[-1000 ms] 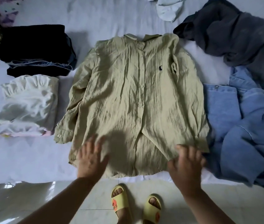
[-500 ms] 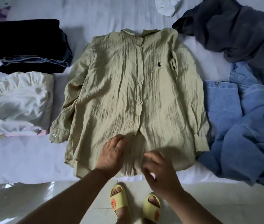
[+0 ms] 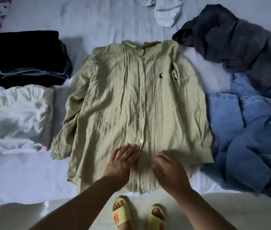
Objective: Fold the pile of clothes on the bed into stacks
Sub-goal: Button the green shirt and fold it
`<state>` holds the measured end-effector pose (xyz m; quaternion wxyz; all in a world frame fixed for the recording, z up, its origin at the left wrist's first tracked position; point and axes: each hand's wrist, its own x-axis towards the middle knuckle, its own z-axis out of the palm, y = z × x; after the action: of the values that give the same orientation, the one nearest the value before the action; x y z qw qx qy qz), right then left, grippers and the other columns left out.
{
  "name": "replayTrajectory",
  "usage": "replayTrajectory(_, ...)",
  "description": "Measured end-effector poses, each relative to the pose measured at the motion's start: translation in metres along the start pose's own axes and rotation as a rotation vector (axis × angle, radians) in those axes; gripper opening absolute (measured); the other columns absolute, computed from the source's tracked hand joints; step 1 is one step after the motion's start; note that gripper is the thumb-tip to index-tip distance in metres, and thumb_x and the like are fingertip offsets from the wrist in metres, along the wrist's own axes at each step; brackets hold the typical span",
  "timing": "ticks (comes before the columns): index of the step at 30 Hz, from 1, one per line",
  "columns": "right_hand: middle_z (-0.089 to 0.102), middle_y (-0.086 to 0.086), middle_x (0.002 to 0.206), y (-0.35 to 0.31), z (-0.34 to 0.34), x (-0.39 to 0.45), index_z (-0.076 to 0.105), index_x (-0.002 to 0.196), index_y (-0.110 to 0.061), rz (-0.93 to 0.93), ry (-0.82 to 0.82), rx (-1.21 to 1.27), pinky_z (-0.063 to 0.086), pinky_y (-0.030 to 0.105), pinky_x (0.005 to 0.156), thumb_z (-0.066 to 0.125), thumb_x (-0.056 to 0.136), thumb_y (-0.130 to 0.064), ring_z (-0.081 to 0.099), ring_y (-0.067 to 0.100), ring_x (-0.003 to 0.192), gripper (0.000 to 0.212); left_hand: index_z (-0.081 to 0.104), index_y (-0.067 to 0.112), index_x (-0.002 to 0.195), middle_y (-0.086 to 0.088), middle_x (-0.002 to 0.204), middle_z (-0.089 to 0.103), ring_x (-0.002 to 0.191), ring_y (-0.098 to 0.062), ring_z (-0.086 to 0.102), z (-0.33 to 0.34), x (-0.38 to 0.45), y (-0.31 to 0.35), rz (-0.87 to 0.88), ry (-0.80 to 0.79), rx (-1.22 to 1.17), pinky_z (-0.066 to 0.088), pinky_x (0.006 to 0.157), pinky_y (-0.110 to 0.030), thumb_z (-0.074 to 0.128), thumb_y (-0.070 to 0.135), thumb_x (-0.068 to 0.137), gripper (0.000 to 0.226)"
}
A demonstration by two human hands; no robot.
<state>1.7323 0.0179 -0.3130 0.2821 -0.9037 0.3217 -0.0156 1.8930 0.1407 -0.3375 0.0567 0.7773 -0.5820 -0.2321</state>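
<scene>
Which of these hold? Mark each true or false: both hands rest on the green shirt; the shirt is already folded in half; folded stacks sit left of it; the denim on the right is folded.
1. Both the left hand and right hand rest on the green shirt. True.
2. The shirt is folded in half. False: it lies spread flat, front up.
3. A dark stack and a white stack sit left of it. True.
4. The denim is folded. False: it lies crumpled.
</scene>
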Motion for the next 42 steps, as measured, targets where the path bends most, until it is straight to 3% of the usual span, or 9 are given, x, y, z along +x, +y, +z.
replayTrajectory(3, 0.058, 0.006, 0.069, 0.014, -0.035, 0.017, 0.06, 0.07, -0.008, 0.105, 0.133, -0.039, 0.047, 0.035, 0.058, 0.044, 0.079, -0.024, 0.055, 0.026, 0.065, 0.024, 0.029, 0.022, 0.147, -0.003, 0.152, 0.032, 0.139, -0.024, 0.032, -0.025, 0.016, 0.005, -0.03, 0.007, -0.053, 0.016, 0.114, -0.03, 0.036, 0.008, 0.087, 0.062)
replayTrajectory(7, 0.056, 0.005, 0.066, 0.033, -0.075, 0.042, 0.058, 0.068, -0.008, 0.175, 0.236, -0.046, 0.046, 0.033, 0.055, 0.041, 0.076, -0.025, 0.056, 0.028, 0.064, 0.026, 0.019, 0.026, 0.149, 0.003, 0.159, 0.002, 0.146, -0.014, 0.003, -0.059, 0.049, 0.016, -0.037, -0.035, -0.074, 0.003, 0.116, -0.027, 0.007, 0.045, 0.091, 0.062)
replayTrajectory(14, 0.049, 0.008, 0.067, 0.09, -0.119, 0.106, 0.053, 0.067, -0.004, 0.327, 0.231, -0.056, 0.038, 0.033, 0.057, 0.053, 0.076, -0.016, 0.054, 0.034, 0.067, 0.015, 0.027, 0.028, 0.146, 0.005, 0.157, 0.008, 0.144, -0.012, 0.007, -0.08, 0.138, 0.059, -0.022, -0.012, -0.058, 0.012, 0.114, -0.026, 0.04, 0.029, 0.097, 0.05)
replayTrajectory(20, 0.06, 0.018, 0.106, 0.137, -0.141, 0.176, 0.056, 0.115, -0.001, 0.404, 0.054, -0.032, 0.041, 0.037, 0.084, 0.056, 0.089, -0.022, 0.054, 0.034, 0.106, 0.034, 0.024, 0.016, 0.148, -0.002, 0.157, 0.012, 0.145, -0.018, 0.009, -0.073, 0.233, 0.09, -0.033, 0.016, -0.079, 0.01, 0.114, -0.027, 0.021, 0.041, 0.09, 0.063)
replayTrajectory(22, 0.062, 0.015, 0.111, 0.147, -0.137, 0.189, 0.052, 0.12, -0.004, 0.457, 0.014, 0.052, 0.042, 0.034, 0.08, 0.054, 0.092, -0.035, 0.057, 0.03, 0.107, 0.042, 0.024, 0.019, 0.149, -0.002, 0.158, 0.008, 0.145, -0.019, 0.007, -0.072, 0.271, 0.095, -0.084, 0.033, -0.093, 0.008, 0.114, -0.027, 0.007, 0.048, 0.078, 0.078)
replayTrajectory(25, 0.066, 0.008, 0.105, 0.157, -0.124, 0.203, 0.054, 0.117, -0.009, 0.553, -0.004, 0.134, 0.047, 0.031, 0.072, 0.054, 0.088, -0.048, 0.062, 0.025, 0.099, 0.048, 0.035, 0.022, 0.144, -0.009, 0.157, 0.014, 0.144, -0.027, 0.012, -0.079, 0.331, 0.089, -0.19, 0.137, -0.139, 0.011, 0.114, -0.034, 0.018, 0.048, 0.079, 0.072)
replayTrajectory(29, 0.064, 0.009, 0.098, 0.17, -0.125, 0.223, 0.051, 0.103, -0.011, 0.627, 0.049, 0.132, 0.039, 0.03, 0.064, 0.044, 0.094, -0.021, 0.06, 0.028, 0.091, 0.015, 0.041, 0.03, 0.141, -0.011, 0.156, 0.016, 0.144, -0.026, 0.011, -0.096, 0.406, 0.071, -0.339, 0.163, -0.093, 0.011, 0.116, -0.041, 0.037, 0.041, 0.088, 0.054)
replayTrajectory(37, 0.064, 0.015, 0.102, 0.224, -0.17, 0.257, 0.054, 0.109, -0.01, 0.664, 0.186, -0.052, 0.031, 0.032, 0.064, 0.044, 0.093, -0.013, 0.059, 0.034, 0.098, 0.019, 0.011, 0.015, 0.151, 0.002, 0.159, -0.001, 0.144, -0.021, 0.011, -0.112, 0.476, 0.07, -0.217, -0.027, -0.088, 0.009, 0.116, -0.028, 0.042, 0.023, 0.096, 0.064)
replayTrajectory(42, 0.065, 0.013, 0.107, 0.234, -0.177, 0.255, 0.053, 0.111, -0.012, 0.707, 0.104, -0.011, 0.034, 0.033, 0.066, 0.048, 0.093, -0.023, 0.059, 0.035, 0.101, 0.021, -0.006, 0.035, 0.149, -0.002, 0.158, -0.016, 0.145, -0.017, -0.014, -0.105, 0.485, 0.079, -0.254, -0.157, -0.102, -0.006, 0.117, -0.037, 0.04, 0.053, 0.093, 0.075)
